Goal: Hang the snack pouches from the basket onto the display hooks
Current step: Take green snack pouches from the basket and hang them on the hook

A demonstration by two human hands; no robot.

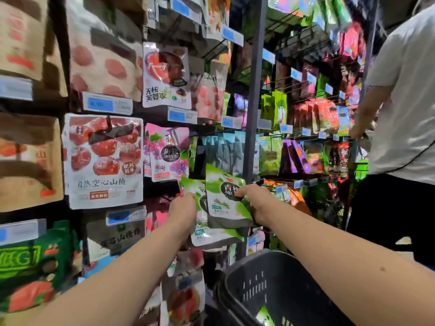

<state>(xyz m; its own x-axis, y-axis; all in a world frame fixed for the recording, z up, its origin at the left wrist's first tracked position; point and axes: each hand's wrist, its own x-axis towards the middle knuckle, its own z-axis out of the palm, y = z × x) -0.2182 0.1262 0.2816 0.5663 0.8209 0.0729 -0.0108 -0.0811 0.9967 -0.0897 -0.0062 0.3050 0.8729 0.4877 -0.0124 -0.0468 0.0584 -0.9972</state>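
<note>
Two green-and-white snack pouches are raised in front of the display wall. My right hand (255,201) grips the front pouch (223,196) by its right edge, thumb across the dark label. My left hand (183,212) holds the rear pouch (204,234), which sits lower and partly behind the front one. The dark plastic basket (240,283) is below my right forearm, with one more green pouch (266,317) showing at its bottom. The hook behind the pouches is hidden.
Hanging snack bags and blue price tags (181,116) cover the wall on the left and ahead. A grey upright post (253,102) stands just right of the pouches. A person in a white shirt (409,95) stands at the right, reaching into the shelves.
</note>
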